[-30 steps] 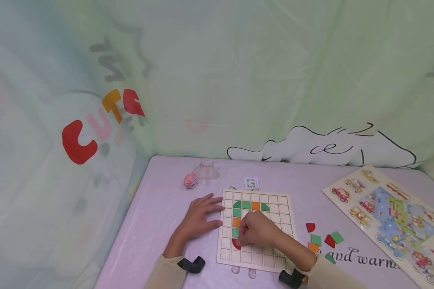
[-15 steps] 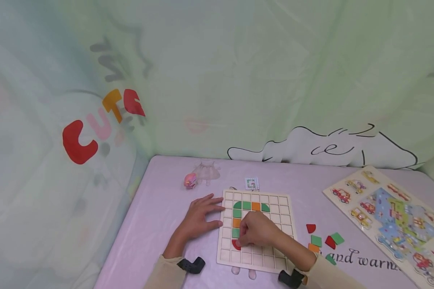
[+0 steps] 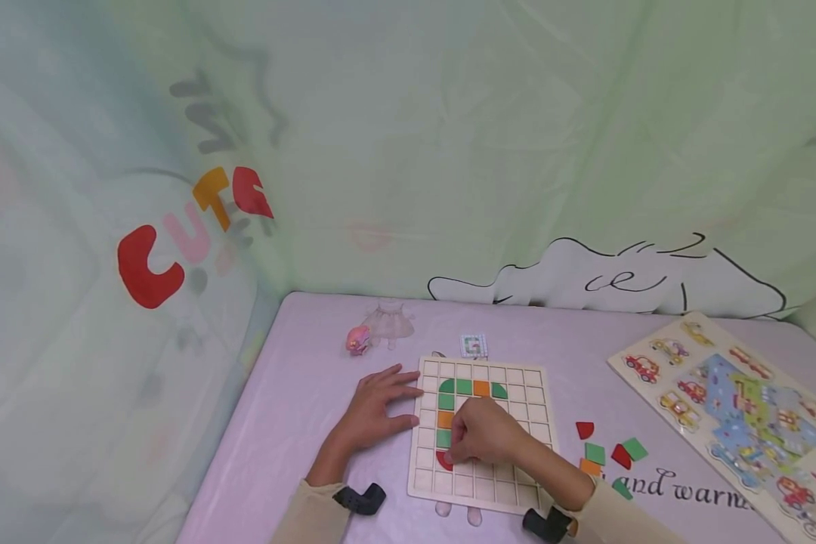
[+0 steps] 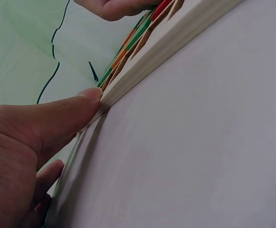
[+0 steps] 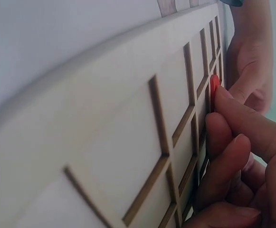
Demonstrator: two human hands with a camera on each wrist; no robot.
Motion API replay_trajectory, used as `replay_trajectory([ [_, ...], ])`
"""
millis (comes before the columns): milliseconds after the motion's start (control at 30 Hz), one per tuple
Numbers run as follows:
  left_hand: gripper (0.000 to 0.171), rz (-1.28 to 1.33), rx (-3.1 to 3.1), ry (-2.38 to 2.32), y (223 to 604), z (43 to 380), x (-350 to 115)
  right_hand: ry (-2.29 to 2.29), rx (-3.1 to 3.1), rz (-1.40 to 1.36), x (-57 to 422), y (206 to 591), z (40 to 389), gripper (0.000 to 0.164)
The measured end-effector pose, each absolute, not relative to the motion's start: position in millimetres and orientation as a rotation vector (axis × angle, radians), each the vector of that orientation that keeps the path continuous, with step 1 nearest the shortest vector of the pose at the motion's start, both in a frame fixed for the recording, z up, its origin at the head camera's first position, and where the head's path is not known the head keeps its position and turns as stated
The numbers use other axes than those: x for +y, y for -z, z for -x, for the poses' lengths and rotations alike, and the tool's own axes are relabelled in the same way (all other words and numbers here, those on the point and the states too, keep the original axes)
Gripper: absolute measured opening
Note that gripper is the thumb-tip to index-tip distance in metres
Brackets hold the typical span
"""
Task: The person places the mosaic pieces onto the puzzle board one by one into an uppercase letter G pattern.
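A wooden grid board (image 3: 534, 412) lies on the table. Green and orange tiles fill part of its upper row and left column, some of them quarter-circles. My right hand (image 3: 487, 432) is over the board's middle, thumb and finger pinching a red quarter-circle tile (image 3: 442, 459) at the lower end of that column. In the right wrist view, the thumb tip meets the red tile (image 5: 214, 85) and the other fingers are curled. My left hand (image 3: 375, 408) spreads its fingers against the board's left edge; in the left wrist view its thumb (image 4: 88, 97) touches that edge. Squares under the right hand are hidden.
Loose red, green and orange tiles (image 3: 595, 453) lie right of the board. A vehicle picture puzzle (image 3: 653, 400) is at far right. Behind the board are a small pattern card (image 3: 473, 346) and a pink trinket (image 3: 357, 341). Curtains hang along the table's back and left.
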State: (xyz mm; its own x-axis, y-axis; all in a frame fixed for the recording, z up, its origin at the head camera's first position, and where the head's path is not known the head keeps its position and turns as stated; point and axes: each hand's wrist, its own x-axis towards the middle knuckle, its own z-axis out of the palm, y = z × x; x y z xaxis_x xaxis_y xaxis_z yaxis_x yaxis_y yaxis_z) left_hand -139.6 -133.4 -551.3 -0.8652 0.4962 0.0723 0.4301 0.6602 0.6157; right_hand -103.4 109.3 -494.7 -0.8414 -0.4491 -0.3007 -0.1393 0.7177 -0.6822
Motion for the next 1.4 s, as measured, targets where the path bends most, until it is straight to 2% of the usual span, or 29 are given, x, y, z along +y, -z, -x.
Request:
replay_trajectory([
  [600, 0.042, -0.783, 2.773, -0.981, 550.1, 138.4, -133.0, 0.983, 2.474, 0.468, 130.2, 489.3, 104.1, 0.024],
  [1000, 0.043, -0.776, 2.777, -0.981, 549.3, 138.9, -130.9, 1.094, 2.452, 0.523, 194.1, 484.5, 110.1, 0.013],
  [1400, 0.043, -0.791, 2.79, -0.983, 550.5, 137.7, -132.6, 0.896, 2.629, 0.455, 264.7, 472.9, 100.9, 0.014],
])
